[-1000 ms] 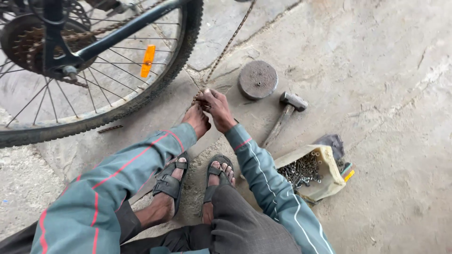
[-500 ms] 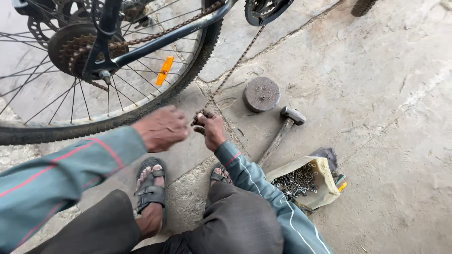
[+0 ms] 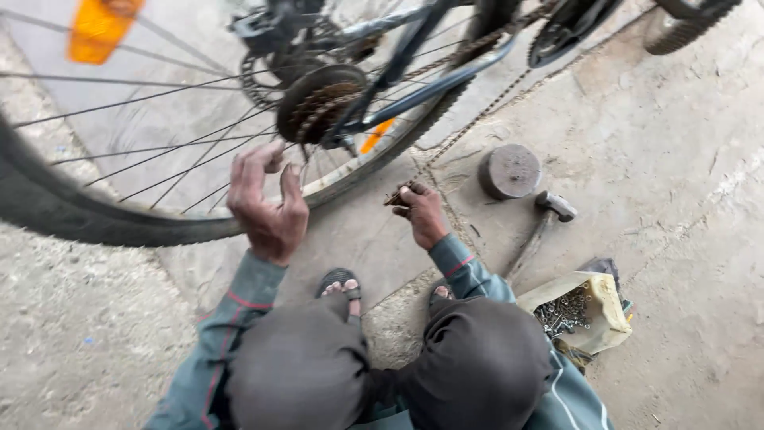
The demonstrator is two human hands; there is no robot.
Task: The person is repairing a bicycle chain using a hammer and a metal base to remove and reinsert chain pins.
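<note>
A rough concrete floor (image 3: 684,199) is carrying everything here. The bicycle's rear wheel (image 3: 119,215) is filling the upper left, its black tyre sweeping across the frame, with an orange reflector (image 3: 99,28) showing among the spokes at the top left. The dark blue frame (image 3: 414,76) is running up from the hub, where the rusty sprocket cluster (image 3: 322,103) is sitting.

The person is squatting, dark trousered knees low in the view and sandalled toes showing between them. The left hand (image 3: 267,203) is hanging raised in front of the tyre, just below the sprocket cluster, its fingers spread loosely and curled, gripping nothing. The right hand (image 3: 422,213) is lying lower, near the floor, its fingers pinched on the end of the rusty bicycle chain (image 3: 477,119), which is trailing from that hand up and to the right across the concrete toward the crank.

Just right of the chain, a round metal block (image 3: 511,170) is resting on the floor. Beside it a hammer (image 3: 545,219) is lying with its head near the block. Further right, an open yellowish bag of small metal parts (image 3: 577,312) is sitting by the right knee.
</note>
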